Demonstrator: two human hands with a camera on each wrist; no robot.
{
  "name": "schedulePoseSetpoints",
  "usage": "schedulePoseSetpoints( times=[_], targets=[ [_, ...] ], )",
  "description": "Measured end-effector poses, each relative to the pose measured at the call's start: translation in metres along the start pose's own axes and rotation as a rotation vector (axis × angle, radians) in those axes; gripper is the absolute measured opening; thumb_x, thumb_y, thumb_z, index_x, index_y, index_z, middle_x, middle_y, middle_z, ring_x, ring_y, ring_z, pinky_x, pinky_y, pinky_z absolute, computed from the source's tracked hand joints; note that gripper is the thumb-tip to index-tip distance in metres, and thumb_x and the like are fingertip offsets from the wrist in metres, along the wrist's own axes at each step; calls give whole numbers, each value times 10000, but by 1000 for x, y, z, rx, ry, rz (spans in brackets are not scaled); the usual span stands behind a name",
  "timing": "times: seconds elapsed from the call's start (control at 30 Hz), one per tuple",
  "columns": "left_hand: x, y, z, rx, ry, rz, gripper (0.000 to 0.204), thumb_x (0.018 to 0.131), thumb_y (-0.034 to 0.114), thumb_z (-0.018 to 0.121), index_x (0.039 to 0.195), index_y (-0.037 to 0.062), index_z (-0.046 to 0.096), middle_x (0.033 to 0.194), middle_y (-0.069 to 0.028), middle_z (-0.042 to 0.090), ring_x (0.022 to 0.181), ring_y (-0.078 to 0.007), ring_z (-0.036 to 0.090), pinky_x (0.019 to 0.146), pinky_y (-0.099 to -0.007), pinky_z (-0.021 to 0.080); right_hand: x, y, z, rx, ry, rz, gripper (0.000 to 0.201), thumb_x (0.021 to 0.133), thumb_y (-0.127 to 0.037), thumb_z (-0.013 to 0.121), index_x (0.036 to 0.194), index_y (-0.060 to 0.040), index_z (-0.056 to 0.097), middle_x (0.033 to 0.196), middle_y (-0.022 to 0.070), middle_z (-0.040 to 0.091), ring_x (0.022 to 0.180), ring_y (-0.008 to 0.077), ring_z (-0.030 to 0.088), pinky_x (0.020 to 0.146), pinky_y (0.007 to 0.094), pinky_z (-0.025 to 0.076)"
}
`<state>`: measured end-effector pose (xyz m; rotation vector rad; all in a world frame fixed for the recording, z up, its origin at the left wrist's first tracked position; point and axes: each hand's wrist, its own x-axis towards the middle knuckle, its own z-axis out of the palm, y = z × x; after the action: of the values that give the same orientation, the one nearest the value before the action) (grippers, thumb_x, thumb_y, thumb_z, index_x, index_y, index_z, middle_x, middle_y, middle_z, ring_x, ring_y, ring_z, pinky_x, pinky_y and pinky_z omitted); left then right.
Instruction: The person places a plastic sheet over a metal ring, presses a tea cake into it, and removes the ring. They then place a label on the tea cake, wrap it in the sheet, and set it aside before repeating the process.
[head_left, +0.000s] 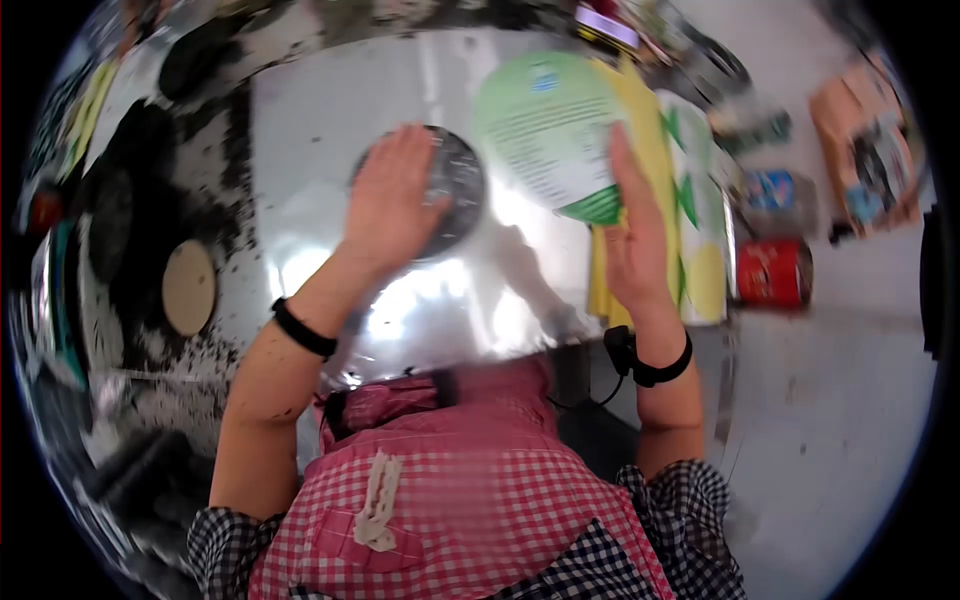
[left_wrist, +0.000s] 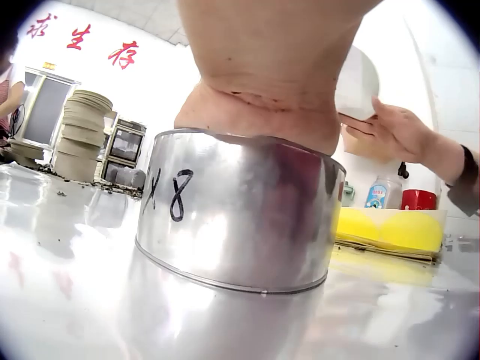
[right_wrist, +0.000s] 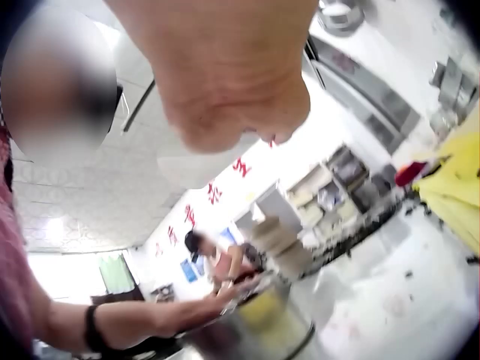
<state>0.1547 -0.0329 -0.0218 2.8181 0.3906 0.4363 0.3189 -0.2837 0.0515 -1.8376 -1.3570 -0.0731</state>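
A round metal tin [head_left: 458, 185] stands on the steel table [head_left: 330, 120]; its side carries a handwritten "8" [left_wrist: 180, 195]. My left hand [head_left: 393, 198] lies flat on top of the tin with straight fingers, and its palm [left_wrist: 262, 112] covers the rim. To the right, my right hand [head_left: 630, 235] holds a white container with a green label [head_left: 548, 125], tilted above the table beside the tin. In the left wrist view its fingers [left_wrist: 394, 131] curl round the container's white body [left_wrist: 358, 82]. The right wrist view shows mostly that hand's own palm [right_wrist: 225, 75].
A yellow pack [head_left: 652, 150], a green-and-yellow carton [head_left: 700, 225] and a red can [head_left: 775, 272] lie at the right. A wooden disc [head_left: 188, 287] and dark round pans [head_left: 110, 215] sit at the left. Stacked steamers [left_wrist: 84, 135] stand behind, and another person [right_wrist: 217, 259] is far off.
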Motion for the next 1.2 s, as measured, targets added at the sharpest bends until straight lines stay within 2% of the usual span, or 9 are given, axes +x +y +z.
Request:
schedulePoseSetpoints(
  times=[0.13, 0.23, 0.37, 0.63, 0.8, 0.93, 1.03, 1.1, 1.2],
  targets=[
    [4, -2, -12, 199, 19, 109, 747, 925, 397, 708, 1501, -22, 483, 1544, -200, 514, 1500, -331, 411, 1275, -454, 255, 23, 13, 65, 41, -122, -105, 655, 951, -5, 543, 1592, -30, 410, 1655, 214, 385, 1515, 389, 400, 1259, 456, 307],
    [-8, -3, -23, -716, -22, -49, 726, 860, 464, 779, 1456, 113, 556, 1440, -119, 609, 1417, -273, 500, 1227, -455, 332, 24, 6, 83, -65, -312, -133, 667, 931, 10, 570, 1580, -50, 428, 1644, 196, 407, 1488, 407, 430, 1256, 455, 325],
    [-20, -16, 12, -650, -78, -51, 669, 902, 398, 745, 1467, 100, 545, 1475, -102, 588, 1423, -277, 499, 1210, -450, 358, 52, -22, 78, -399, -703, -147, 773, 923, -308, 632, 1599, -30, 380, 1670, 200, 359, 1556, 470, 263, 1289, 562, 158],
    [-7, -21, -11, -530, 1, 10, 646, 987, 299, 538, 1575, 64, 410, 1632, -150, 421, 1526, -342, 371, 1289, -495, 207, 63, -29, 151, 210, -287, -19, 827, 988, -355, 584, 1628, 45, 248, 1678, 294, 264, 1543, 549, 210, 1256, 614, 137],
    [-14, 2, 1, -1095, 750, -373, 665, 987, 236, 538, 1564, -44, 359, 1618, -203, 417, 1517, -352, 378, 1275, -493, 234, 55, -48, 164, -389, -470, -77, 815, 932, -415, 671, 1581, -11, 389, 1637, 242, 367, 1501, 537, 294, 1232, 639, 208],
    [-10, -14, -15, -445, 182, 178, 690, 999, 372, 584, 1542, -24, 431, 1619, -227, 408, 1517, -397, 369, 1273, -517, 232, 76, -37, 158, -95, -476, 57, 711, 898, -275, 708, 1520, -15, 481, 1612, 220, 416, 1499, 447, 355, 1231, 583, 268],
    [-11, -5, -28, -183, -23, 98, 755, 903, 447, 704, 1521, 61, 507, 1589, -210, 447, 1487, -389, 407, 1256, -522, 275, 46, 2, 141, -30, 94, 146, 551, 914, -33, 599, 1461, 7, 542, 1454, 210, 589, 1389, 373, 533, 1195, 445, 384],
    [-17, -5, -25, -126, 3, 97, 788, 851, 432, 759, 1536, 133, 511, 1597, -183, 452, 1488, -348, 420, 1246, -513, 302, 34, 4, 160, 523, 42, 546, 514, 925, 3, 581, 1439, 7, 566, 1430, 167, 615, 1370, 311, 557, 1183, 398, 395],
    [-25, -4, -26, -77, 17, 102, 708, 886, 386, 744, 1523, 166, 527, 1570, -180, 484, 1488, -321, 418, 1242, -483, 303, 27, -24, 160, 575, 128, 402, 583, 821, 143, 470, 1371, 27, 626, 1402, 141, 641, 1325, 242, 587, 1152, 357, 428]
  ],
)
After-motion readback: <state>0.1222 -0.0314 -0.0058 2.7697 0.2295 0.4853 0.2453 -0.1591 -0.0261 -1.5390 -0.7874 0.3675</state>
